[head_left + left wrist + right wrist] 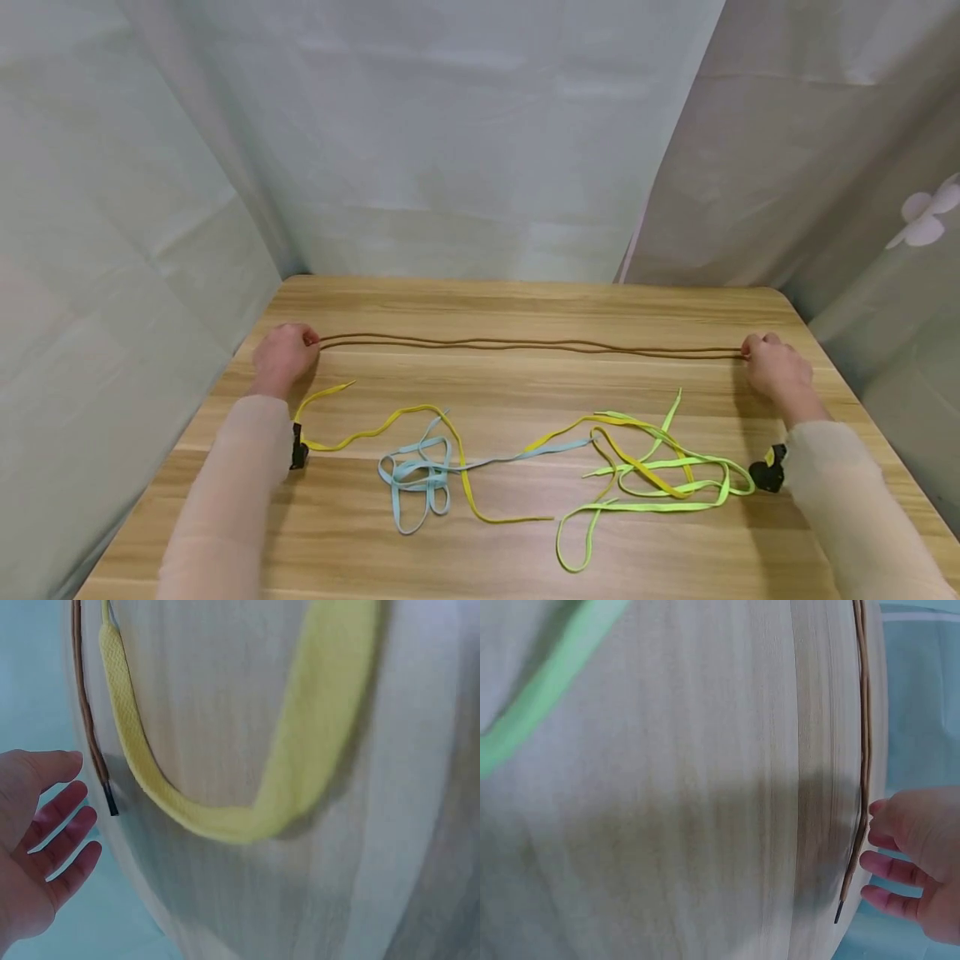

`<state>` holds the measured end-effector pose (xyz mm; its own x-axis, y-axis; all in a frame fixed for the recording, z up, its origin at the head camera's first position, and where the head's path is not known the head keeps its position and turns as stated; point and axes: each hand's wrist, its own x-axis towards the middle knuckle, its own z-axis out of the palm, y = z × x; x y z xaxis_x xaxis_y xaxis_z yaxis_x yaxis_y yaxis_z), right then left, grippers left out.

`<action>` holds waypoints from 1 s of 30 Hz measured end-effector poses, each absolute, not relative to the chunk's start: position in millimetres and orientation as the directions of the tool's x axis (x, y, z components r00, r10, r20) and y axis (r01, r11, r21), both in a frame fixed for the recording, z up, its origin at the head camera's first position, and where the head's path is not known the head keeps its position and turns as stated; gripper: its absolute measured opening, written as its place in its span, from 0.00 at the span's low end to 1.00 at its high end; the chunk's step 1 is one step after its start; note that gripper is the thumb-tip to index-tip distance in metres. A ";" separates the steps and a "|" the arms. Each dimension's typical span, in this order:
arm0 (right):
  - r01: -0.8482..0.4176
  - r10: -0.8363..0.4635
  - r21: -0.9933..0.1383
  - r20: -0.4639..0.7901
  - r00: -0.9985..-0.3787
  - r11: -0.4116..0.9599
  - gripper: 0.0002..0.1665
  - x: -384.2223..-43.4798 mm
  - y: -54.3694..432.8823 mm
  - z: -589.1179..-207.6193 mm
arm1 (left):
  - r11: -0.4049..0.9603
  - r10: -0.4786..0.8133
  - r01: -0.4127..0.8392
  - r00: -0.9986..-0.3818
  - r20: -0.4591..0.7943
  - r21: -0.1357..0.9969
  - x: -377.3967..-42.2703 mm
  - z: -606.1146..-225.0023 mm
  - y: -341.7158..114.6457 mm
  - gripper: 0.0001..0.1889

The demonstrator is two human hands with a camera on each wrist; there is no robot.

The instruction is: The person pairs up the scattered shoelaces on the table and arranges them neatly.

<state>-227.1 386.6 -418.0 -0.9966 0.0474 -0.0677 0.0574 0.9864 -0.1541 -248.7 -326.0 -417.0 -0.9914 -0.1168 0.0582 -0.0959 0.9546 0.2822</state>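
Observation:
A thin brown shoelace (525, 343) lies doubled in two long strands across the far part of the table. At its left end is my left hand (285, 354). In the left wrist view that hand's fingers are spread apart, with the thumb tip just beside the lace (88, 727) and a dark lace tip showing past it. On the far side, my right hand (776, 362) pinches the right end with its fingertips. The right wrist view shows the lace (865, 742) running along those fingertips, its dark tip sticking out beyond them.
Nearer the front lie a light blue lace (427, 475), a yellow lace (420, 408) and a lime green lace (697, 504), loosely tangled. The yellow one crosses both others. The wooden table (495, 558) ends in front of pale hanging curtains (450, 142).

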 end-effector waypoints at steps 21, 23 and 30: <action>-0.171 -0.162 -0.084 0.095 -0.982 0.982 0.15 -208.4 345.1 -403.6 | 0.955 0.191 0.217 -0.971 0.140 0.201 -228.0 -394.0 -309.2 0.10; -0.196 -0.188 -0.078 0.099 -0.977 0.978 0.16 -207.5 338.5 -402.1 | 0.947 0.243 0.267 -0.959 0.144 0.180 -225.3 -391.0 -305.2 0.11; -0.313 -0.302 -0.058 0.149 -0.942 0.948 0.17 -202.4 313.3 -399.2 | 0.910 0.365 0.388 -0.916 0.164 0.142 -214.5 -387.4 -294.2 0.11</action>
